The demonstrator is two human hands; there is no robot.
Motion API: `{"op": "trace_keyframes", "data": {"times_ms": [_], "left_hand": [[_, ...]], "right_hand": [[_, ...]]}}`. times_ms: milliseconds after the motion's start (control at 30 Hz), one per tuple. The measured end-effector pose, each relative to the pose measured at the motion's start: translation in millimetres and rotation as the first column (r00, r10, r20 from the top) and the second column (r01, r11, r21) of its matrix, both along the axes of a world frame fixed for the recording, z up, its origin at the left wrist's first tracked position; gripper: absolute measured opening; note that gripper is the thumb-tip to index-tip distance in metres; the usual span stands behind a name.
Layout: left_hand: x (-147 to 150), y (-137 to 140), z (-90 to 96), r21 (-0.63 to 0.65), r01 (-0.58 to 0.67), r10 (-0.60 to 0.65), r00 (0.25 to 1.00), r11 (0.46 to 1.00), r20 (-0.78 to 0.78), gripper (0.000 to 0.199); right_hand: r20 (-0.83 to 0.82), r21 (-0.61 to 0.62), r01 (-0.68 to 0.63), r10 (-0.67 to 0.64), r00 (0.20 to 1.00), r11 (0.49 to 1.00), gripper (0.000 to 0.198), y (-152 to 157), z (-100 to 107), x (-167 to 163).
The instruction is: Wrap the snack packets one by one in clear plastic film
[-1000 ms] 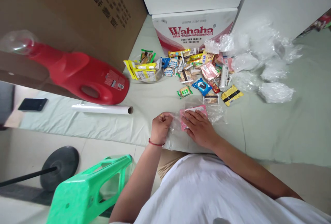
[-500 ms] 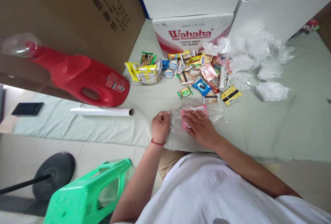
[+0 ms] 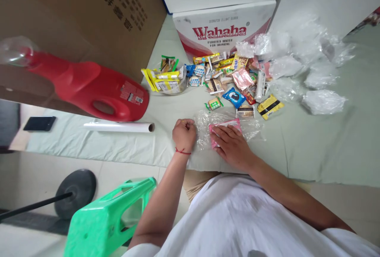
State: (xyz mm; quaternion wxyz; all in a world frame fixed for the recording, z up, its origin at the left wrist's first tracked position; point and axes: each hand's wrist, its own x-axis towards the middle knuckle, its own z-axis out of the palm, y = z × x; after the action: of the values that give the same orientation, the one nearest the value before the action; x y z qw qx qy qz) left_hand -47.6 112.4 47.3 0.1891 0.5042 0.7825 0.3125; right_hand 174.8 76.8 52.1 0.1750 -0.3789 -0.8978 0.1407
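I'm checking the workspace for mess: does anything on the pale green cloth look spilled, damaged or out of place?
Nothing looks clearly spilled or damaged. The untidiest part is the crumpled clear plastic, heaped in a jumble to the right of the wrapped snacks, themselves loosely piled. The right hand partly hides the pink packet.

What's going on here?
A person's right hand lies flat on a pink item, with clear plastic spread around it. The left hand is curled at the plastic's left edge; whether it grips any is unclear. Small wrapped packets lie beyond, with crumpled plastic bundles to their right.
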Motion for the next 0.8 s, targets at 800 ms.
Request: {"op": "trace_keyframes", "data": {"times_ms": [800], "left_hand": [[-33, 8, 9.7, -0.089, -0.057, 0.087, 0.92, 0.994, 0.382, 0.025]], "right_hand": [[-0.014, 0.061, 0.007, -0.006, 1.0, 0.998, 0.044, 0, -4, 1]]}}
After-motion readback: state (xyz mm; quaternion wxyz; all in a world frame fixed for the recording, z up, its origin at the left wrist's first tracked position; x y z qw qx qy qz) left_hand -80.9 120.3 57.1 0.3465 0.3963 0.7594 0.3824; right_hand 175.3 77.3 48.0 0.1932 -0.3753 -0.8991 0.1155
